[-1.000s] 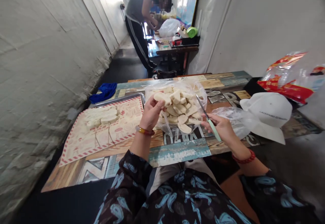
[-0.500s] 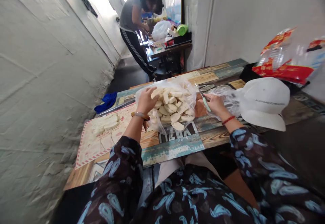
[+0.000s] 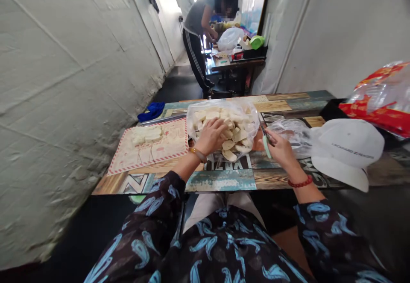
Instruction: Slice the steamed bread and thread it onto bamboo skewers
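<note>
the right hand (image 3: 279, 146) had its fingers wrapped around the light green handle of a knife (image 3: 266, 147), blade pointing up and away, just right of the bag (image 3: 193, 114). the left hand (image 3: 212, 135) lay over the slices (image 3: 239, 135), fingers together and bent down onto the heap; whether they pinched a slice could not be told, as the hand hid its own fingertips. the pale slices sat piled in the open bag in the middle of the table (image 3: 221, 183), a few spilling at its near edge. left of it, a small group of pale pieces (image 3: 153, 134) rested on a mat (image 3: 128, 160) with a red-striped border. by the look of it, not much was done: only that small group lay out on the mat, most of its surface bare, while by far the larger share remained in the bag. beyond the mat was a blue cloth (image 3: 152, 112); to the right lay a crumpled clear bag (image 3: 290, 131) and a white cap (image 3: 349, 146). farther off, a person (image 3: 199, 20) bent over another table (image 3: 221, 64).
</note>
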`<action>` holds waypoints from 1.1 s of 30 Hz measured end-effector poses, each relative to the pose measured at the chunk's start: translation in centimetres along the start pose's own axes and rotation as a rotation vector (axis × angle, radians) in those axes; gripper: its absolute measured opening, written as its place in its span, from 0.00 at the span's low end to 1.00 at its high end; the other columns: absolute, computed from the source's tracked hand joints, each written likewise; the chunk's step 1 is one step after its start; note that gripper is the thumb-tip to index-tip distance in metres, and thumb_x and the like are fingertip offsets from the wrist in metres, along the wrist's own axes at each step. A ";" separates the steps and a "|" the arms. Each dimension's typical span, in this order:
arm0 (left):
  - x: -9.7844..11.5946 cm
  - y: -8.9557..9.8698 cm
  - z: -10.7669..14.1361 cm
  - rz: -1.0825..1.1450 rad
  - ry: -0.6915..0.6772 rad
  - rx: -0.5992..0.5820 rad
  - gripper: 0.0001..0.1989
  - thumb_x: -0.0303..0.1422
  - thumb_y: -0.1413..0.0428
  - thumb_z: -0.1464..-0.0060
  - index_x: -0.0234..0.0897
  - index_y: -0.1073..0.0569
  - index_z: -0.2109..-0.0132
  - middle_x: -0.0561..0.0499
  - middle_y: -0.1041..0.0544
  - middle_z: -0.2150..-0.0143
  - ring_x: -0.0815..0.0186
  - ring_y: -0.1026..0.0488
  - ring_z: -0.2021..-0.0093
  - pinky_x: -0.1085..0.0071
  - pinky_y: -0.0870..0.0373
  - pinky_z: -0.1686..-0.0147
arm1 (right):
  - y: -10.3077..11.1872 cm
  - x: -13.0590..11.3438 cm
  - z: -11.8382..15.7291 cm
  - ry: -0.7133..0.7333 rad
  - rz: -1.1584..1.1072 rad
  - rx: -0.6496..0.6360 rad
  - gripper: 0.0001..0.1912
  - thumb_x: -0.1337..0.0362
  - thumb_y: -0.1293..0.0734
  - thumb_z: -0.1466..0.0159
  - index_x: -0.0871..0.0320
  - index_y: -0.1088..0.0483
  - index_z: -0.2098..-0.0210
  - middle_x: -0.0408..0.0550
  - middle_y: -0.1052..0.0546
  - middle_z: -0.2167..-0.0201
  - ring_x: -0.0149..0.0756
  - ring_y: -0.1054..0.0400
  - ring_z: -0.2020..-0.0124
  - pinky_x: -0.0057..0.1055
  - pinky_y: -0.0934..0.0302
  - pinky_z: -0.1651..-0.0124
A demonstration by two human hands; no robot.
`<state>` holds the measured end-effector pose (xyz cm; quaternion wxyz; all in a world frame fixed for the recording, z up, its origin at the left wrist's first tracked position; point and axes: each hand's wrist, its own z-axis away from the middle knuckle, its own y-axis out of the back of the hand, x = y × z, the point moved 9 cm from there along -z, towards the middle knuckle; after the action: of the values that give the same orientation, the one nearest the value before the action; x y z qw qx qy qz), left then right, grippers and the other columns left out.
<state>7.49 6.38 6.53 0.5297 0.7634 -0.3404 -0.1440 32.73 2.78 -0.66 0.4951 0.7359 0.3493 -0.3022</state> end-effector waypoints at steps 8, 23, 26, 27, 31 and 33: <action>0.2 -0.9 3.4 0.008 -0.009 -0.031 0.09 0.31 0.41 0.43 0.36 0.21 0.55 0.40 0.22 0.47 0.52 0.32 0.40 0.53 0.37 0.37 | -1.6 -5.5 2.1 0.159 0.347 -0.174 0.27 0.51 0.33 0.35 0.56 0.25 0.40 0.55 0.16 0.55 0.52 0.20 0.57 0.39 0.28 0.58; -3.0 1.2 6.5 0.276 0.128 0.180 0.14 0.29 0.42 0.41 0.37 0.29 0.47 0.39 0.28 0.41 0.54 0.31 0.39 0.55 0.32 0.39 | -4.6 -6.2 0.5 0.232 0.399 -0.162 0.27 0.56 0.37 0.36 0.55 0.25 0.41 0.53 0.17 0.51 0.49 0.21 0.53 0.39 0.29 0.50; -5.7 2.8 8.1 0.302 0.307 0.340 0.16 0.31 0.42 0.41 0.37 0.29 0.46 0.39 0.27 0.45 0.54 0.30 0.42 0.55 0.32 0.41 | -2.8 -7.4 2.1 0.221 0.357 -0.100 0.26 0.55 0.37 0.35 0.55 0.24 0.42 0.53 0.18 0.49 0.48 0.21 0.53 0.40 0.29 0.49; -6.9 3.3 8.8 0.291 0.392 0.406 0.16 0.31 0.43 0.41 0.37 0.29 0.45 0.40 0.27 0.47 0.54 0.29 0.44 0.54 0.32 0.41 | -2.2 -7.2 2.5 0.189 0.344 -0.087 0.26 0.54 0.37 0.35 0.54 0.24 0.42 0.53 0.18 0.49 0.48 0.21 0.54 0.40 0.29 0.50; -9.5 3.8 10.7 0.267 0.559 0.498 0.22 0.35 0.39 0.44 0.35 0.31 0.44 0.39 0.26 0.47 0.51 0.31 0.44 0.51 0.33 0.42 | 0.5 -2.9 4.4 -0.006 0.397 -0.028 0.28 0.50 0.37 0.35 0.52 0.27 0.38 0.54 0.16 0.55 0.51 0.20 0.58 0.40 0.28 0.59; -9.5 3.0 11.1 0.298 0.549 0.459 0.24 0.34 0.38 0.45 0.34 0.31 0.43 0.37 0.27 0.46 0.50 0.31 0.42 0.51 0.33 0.40 | 1.3 0.3 5.0 -0.072 0.489 -0.033 0.32 0.48 0.38 0.35 0.54 0.29 0.37 0.57 0.16 0.60 0.54 0.20 0.62 0.42 0.29 0.65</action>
<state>-6.96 4.30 3.55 0.4315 0.8145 -0.3165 0.2240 33.50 -2.15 -1.88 0.5776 0.7792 0.1479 -0.1934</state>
